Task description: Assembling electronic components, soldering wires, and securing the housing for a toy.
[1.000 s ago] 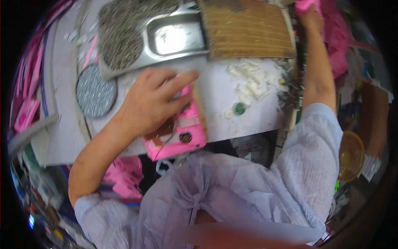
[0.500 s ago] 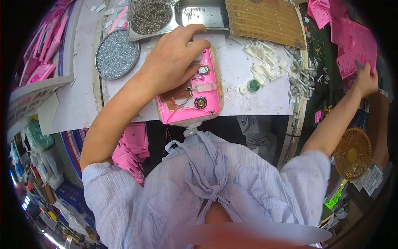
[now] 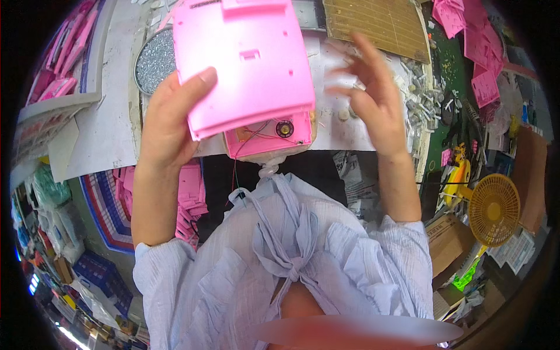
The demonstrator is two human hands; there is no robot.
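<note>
Worktop [image 3: 105,140] is surfaced in white, pretty scuffed, with stuff crowded round its edges. A round dish [image 3: 137,69] of small silvery pieces is set on the left, partly hidden by the panel; a sheet of cardboard [image 3: 376,26] is laid at the far right, and small clear plastic bits [image 3: 417,96] are piled along the right edge. Below the left front edge a striped basket [image 3: 109,204] is seen, and a yellow-brown fan [image 3: 494,210] is parked off to the right.

The pink panel [image 3: 248,73] is held over an open pink housing [image 3: 256,149] at the front edge, with a round speaker [image 3: 284,129] left showing; whether the two touch can't be told. The panel is gripped at its near left side by the left hand [image 3: 166,116], thumb laid on top, other fingers hidden. The right hand [image 3: 376,105] is raised, blurred, fingers spread wide, nothing seen held. A decent gap is left between it and the panel, but room is tight between housing and clothing [image 3: 291,216].
</note>
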